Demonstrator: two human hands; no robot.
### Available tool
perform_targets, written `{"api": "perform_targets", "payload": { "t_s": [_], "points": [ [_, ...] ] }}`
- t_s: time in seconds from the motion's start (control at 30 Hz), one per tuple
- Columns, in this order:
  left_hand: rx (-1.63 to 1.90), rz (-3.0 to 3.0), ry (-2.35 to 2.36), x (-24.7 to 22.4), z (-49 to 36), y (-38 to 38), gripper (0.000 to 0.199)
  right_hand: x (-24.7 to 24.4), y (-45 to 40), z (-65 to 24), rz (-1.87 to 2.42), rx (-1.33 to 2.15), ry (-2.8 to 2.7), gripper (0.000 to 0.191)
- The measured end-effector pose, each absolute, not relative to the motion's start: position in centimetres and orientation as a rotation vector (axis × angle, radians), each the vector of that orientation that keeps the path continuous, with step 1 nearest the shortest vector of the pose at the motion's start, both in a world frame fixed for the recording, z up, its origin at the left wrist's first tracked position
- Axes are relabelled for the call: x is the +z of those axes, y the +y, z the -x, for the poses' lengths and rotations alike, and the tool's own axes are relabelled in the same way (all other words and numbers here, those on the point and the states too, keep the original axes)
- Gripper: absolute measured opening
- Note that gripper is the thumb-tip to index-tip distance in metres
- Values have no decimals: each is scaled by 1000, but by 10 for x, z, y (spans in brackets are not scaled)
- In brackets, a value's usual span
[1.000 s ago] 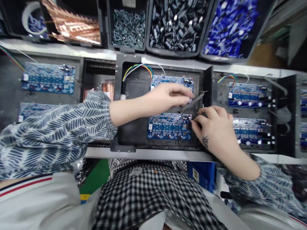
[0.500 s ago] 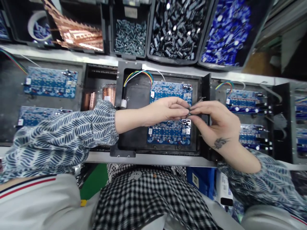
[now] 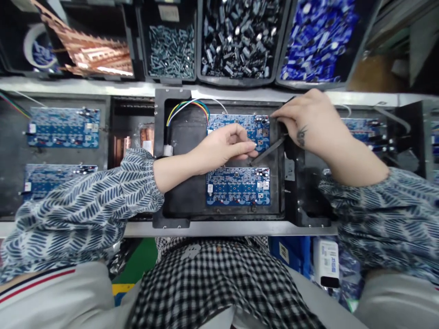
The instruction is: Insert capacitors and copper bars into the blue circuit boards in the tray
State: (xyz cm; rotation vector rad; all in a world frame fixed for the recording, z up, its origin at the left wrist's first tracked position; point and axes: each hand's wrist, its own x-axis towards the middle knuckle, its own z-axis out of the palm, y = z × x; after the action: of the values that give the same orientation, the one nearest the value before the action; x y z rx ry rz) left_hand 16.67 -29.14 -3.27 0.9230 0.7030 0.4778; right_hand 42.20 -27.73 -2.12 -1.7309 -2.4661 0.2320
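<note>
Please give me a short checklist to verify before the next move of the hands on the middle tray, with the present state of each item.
1. Left hand pinches the thin dark tool: ok.
2. Right hand fingertips are at the upper board, at its right end: ok.
3. What the right grip holds: cannot tell, hidden by the fingers.
4. Lower board lies flat in the black tray, uncovered: ok.
5. Coloured wires stay apart from both hands: ok.
</note>
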Motion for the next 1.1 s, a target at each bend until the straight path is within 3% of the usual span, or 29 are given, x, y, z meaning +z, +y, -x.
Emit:
{"api": "perform_targets", "payload": {
  "t_s": [0.87,1.0,1.1],
  "points": [
    [654,-1133,729,-47,-156,-272,18,-28,-276,-420,1725,268,-2439,20],
    [706,-1228,692,-53,-155,-274,24,-24,-279,-415,1718,222,-2471,24],
    [732,-1327,699,-56,-154,-280,41,-23,-281,-412,1738,194,-2465,25]
  ]
}}
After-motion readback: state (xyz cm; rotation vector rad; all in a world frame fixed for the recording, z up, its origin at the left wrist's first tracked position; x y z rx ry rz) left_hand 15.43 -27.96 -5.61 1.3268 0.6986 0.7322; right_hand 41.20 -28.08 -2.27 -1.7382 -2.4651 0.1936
